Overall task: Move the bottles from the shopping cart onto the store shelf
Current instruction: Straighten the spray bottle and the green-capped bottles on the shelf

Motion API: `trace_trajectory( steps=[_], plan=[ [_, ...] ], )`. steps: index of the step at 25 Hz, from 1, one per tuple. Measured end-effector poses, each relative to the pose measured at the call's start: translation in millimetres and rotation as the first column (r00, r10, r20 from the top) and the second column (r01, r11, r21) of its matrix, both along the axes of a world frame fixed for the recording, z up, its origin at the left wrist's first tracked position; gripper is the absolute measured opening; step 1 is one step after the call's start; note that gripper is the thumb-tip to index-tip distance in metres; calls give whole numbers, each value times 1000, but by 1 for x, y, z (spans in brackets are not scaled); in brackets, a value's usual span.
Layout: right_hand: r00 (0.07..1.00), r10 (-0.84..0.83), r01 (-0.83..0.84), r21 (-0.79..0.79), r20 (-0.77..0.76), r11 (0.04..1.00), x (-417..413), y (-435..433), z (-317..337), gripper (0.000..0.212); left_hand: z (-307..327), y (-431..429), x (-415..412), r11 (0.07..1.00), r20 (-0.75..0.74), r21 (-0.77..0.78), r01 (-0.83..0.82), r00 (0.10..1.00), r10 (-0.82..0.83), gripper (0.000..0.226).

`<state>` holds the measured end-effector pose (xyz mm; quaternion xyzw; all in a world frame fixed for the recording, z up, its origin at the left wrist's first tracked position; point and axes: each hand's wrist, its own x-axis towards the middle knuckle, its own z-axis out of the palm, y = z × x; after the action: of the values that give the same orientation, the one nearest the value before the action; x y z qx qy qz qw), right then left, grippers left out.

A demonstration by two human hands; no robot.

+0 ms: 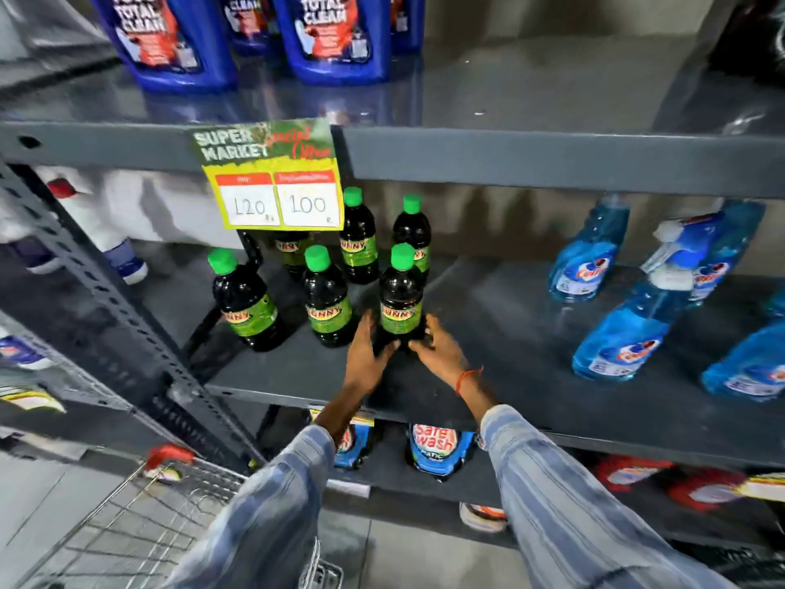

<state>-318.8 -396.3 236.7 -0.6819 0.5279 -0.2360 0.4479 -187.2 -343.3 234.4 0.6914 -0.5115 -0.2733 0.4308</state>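
Just right of the other green-capped bottles (329, 297), the front bottle (401, 297) stands upright on the shelf (531, 333); left hand (366, 354) and right hand (437, 352) clasp its base (probably heavy, slick, rigid; grip low).

Glossy dark plastic bottles (402, 297) with smooth green caps; matt grey metal shelf (531, 333); shiny wire cart (140, 525); paper price sign (272, 176).

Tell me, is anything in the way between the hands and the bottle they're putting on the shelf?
No. The left hand and right hand already cup the base of the dark bottle, which stands upright on the shelf.
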Motion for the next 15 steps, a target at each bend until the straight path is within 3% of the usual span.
trace_trajectory(
  steps=[3, 15],
  plan=[
    [1000, 1, -1, -19, -10, 1000, -4, -4, 4, 59, 8, -7, 6, 992, 26, 53, 118, 993, -119, 59],
    [998, 58, -51, -157, 38, 986, -12, 24, -3, 61, 4, 18, 12, 991, -94, -6, 135, 986, -135, 65]
  ],
)
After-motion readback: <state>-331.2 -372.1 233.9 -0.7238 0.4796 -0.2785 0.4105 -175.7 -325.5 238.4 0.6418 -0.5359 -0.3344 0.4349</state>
